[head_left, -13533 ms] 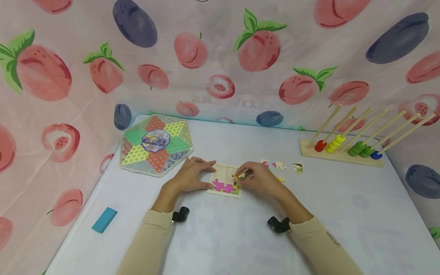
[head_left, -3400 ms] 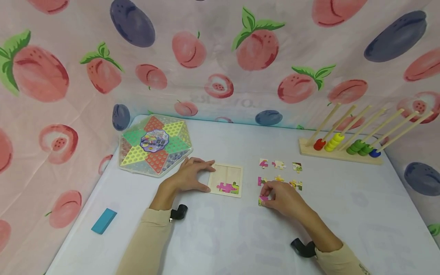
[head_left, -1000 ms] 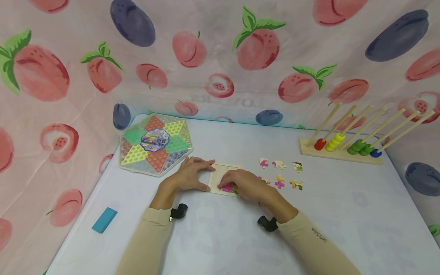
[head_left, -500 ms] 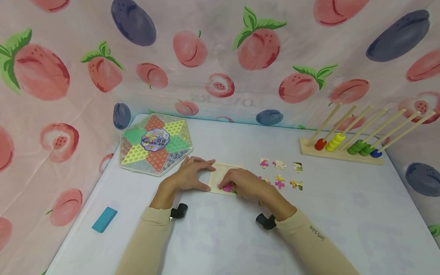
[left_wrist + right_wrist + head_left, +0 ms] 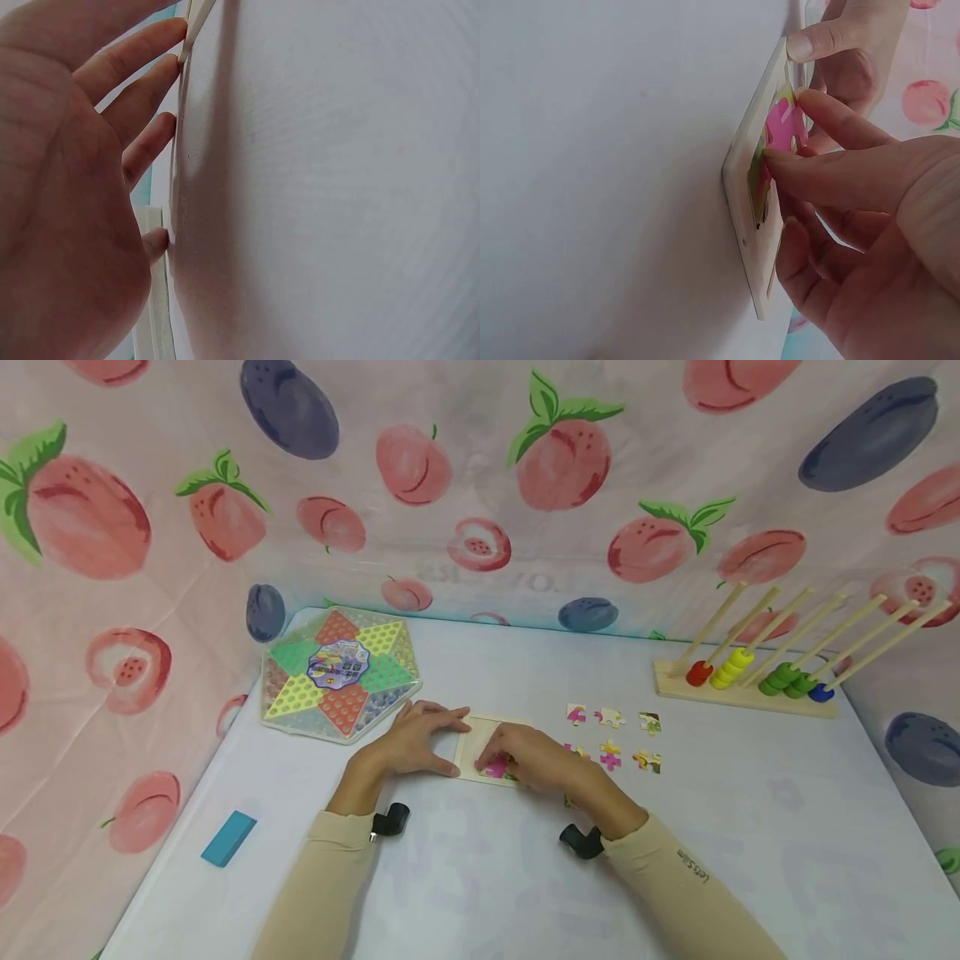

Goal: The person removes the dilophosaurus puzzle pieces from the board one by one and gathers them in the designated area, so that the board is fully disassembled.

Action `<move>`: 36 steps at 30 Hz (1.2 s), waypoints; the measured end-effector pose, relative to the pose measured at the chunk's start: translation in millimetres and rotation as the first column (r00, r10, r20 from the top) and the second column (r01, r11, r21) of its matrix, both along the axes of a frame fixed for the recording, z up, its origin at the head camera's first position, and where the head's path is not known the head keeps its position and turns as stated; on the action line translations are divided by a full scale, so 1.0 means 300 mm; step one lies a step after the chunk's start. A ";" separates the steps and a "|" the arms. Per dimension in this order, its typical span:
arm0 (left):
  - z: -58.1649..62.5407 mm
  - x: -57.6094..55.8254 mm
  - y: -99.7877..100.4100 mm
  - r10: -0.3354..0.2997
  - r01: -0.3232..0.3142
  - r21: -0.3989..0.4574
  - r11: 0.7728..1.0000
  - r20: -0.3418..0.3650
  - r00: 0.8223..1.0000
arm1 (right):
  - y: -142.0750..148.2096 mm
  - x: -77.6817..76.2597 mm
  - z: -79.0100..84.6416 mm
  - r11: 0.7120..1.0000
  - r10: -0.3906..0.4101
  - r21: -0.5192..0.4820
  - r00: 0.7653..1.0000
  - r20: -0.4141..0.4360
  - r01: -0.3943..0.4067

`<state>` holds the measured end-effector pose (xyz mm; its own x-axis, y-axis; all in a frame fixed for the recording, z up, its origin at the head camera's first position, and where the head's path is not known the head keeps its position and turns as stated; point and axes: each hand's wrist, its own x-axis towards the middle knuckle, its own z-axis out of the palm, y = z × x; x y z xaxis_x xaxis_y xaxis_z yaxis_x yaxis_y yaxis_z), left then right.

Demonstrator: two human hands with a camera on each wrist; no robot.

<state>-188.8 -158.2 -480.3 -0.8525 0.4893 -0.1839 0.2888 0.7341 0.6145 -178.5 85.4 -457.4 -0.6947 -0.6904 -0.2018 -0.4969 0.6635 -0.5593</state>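
Observation:
A small square wooden puzzle tray (image 5: pixel 475 742) lies on the table between both hands. My left hand (image 5: pixel 412 742) spreads along its left edge; straight thumb and index finger touch the near and far corners. My right hand (image 5: pixel 534 756) reaches over the tray's right side, thumb and index finger pinching a pink puzzle piece (image 5: pixel 784 124) low in the tray. A green-edged piece (image 5: pixel 759 184) sits beside it, partly hidden by the thumb. Right of the tray lie several loose pieces in rows, such as a pink-and-white one (image 5: pixel 576 715); the right forearm partly covers one near it (image 5: pixel 567 802).
A hexagonal Chinese checkers box (image 5: pixel 341 672) lies at the back left. At the back right stands a wooden bead rack (image 5: pixel 742 693) with tall pegs and coloured beads. A blue block (image 5: pixel 228 838) is at the front left. A fruit-print cloth hangs behind.
The tray holds fewer pieces than 13.5 s ago, and more lie loose. Since 3.4 s ago my right hand has moved left from the loose pieces onto the tray. Left hand unmoved.

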 end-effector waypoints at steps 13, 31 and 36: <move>-0.002 -0.005 -0.001 0.001 -0.001 0.011 1.000 0.000 1.000 | 0.016 -0.015 -0.003 1.000 0.018 -0.024 0.998 0.060 -0.017; 0.002 -0.005 0.002 0.004 -0.004 0.015 1.000 -0.012 1.000 | 0.031 -0.015 -0.025 0.997 -0.024 -0.074 0.998 0.056 0.028; 0.004 -0.003 0.003 0.004 -0.003 0.012 1.000 -0.014 1.000 | 0.053 -0.011 -0.018 0.988 -0.029 -0.150 0.995 0.096 0.043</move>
<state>-189.7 -157.2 -479.1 -0.8566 0.4884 -0.1662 0.2947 0.7276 0.6194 -181.9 101.2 -462.7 -0.7029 -0.6927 -0.1615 -0.4152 0.5839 -0.6976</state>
